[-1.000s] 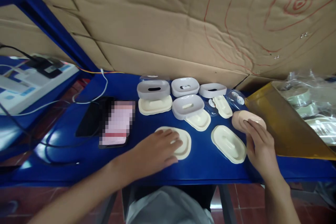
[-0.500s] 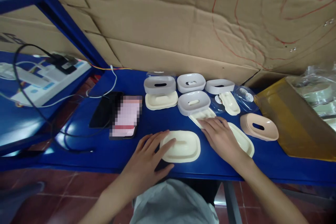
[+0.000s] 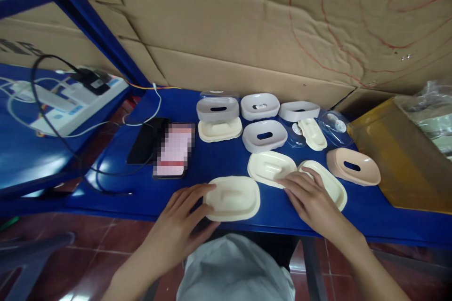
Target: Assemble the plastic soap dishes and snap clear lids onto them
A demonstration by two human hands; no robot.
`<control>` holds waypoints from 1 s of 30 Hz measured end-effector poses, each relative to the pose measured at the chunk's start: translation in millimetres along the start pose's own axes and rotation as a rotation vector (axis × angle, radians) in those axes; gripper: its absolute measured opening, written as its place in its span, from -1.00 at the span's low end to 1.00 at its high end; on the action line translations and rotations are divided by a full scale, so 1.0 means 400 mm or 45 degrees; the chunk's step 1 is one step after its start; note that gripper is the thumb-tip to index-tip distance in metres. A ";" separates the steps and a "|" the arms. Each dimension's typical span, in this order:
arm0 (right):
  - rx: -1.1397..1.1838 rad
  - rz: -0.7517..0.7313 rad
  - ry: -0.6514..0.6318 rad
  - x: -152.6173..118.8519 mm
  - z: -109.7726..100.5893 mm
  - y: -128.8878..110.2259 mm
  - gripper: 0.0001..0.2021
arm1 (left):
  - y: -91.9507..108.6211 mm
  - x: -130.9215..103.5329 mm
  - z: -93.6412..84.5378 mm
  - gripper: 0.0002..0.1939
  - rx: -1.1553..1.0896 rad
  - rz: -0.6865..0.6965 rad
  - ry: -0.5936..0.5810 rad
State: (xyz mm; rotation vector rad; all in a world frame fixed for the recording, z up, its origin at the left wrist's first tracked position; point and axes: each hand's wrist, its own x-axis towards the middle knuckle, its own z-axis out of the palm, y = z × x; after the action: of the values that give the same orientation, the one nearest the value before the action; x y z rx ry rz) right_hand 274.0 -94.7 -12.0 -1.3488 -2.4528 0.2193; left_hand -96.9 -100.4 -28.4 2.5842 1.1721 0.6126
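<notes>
Front cream tray (image 3: 235,197): lying flat on blue table (image 3: 208,162), near front edge. Left hand (image 3: 187,214) at its left end, fingers spread wide, fingertips touching rim. Middle cream tray (image 3: 270,167) just behind and to the right; right hand (image 3: 309,197) over its near right corner, fingertips touching edge. Cannot tell if pinching or only resting. Right cream tray (image 3: 330,186) just beside, partly covered by same hand. Peach dish (image 3: 353,167) just beyond, slot facing up.

Behind: four grey dishes (image 3: 264,136), one in front, three in back row, slotted bases. Leftmost overlapping another cream tray (image 3: 219,130); whitish label showing in slot of middle back one. Narrow cream piece (image 3: 312,134) between clear plastic covers (image 3: 339,129), stickers on both.

Right side: taped cardboard box (image 3: 384,150), pale green items (image 3: 438,127) under clear plastic film inside. Left: phone (image 3: 174,150) with screen pixelated, against black slab (image 3: 146,143), cables around; farther off, loaded power strip (image 3: 74,108). Cardboard wall (image 3: 226,23) across the back.
</notes>
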 end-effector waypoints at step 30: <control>-0.474 -0.096 0.121 0.090 0.036 -0.061 -0.68 | 0.030 0.152 0.080 -0.79 0.198 -0.106 0.221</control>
State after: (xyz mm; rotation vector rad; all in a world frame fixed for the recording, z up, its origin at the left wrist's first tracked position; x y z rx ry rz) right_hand 231.8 -77.1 -10.7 -1.3643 -2.5417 -0.3285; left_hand -38.1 -63.4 -35.4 2.6356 1.4275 0.7685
